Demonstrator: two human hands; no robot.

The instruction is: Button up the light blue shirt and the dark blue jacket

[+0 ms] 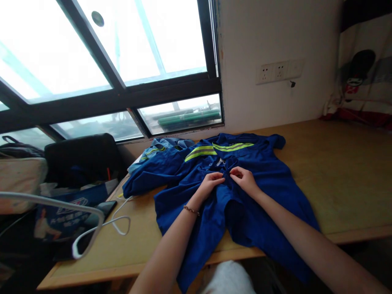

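Blue cloth, one work jacket point(269, 183): it lies spread front-up across the middle of the wooden desk point(343, 171), collar toward the far edge by the wall and hem hanging over the near edge toward you. Two yellow-green reflective stripes point(214, 149) cross its chest, one on each side of the front opening.

Your left hand point(211, 181) and your right hand point(245, 177) meet at the front opening, just below the collar. Both are narrowed to a pinch, thumb against fingertips, and each grips one edge of the jacket's front; the fingertips of the two hands nearly touch. Whether a button or a fastener sits between them is too small to tell. One beaded bracelet point(191, 210) circles your left wrist.

One second blue garment point(153, 167) lies bunched at the far left corner of the desk, touching the jacket's sleeve and bearing a single visible stripe of the same yellow-green. One white hanger point(101, 220) rests at the left edge, partly overhanging it, and one dark phone point(107, 206) lies just beside it.

On the wall above the far edge, three white socket plates point(278, 71) sit in a row.
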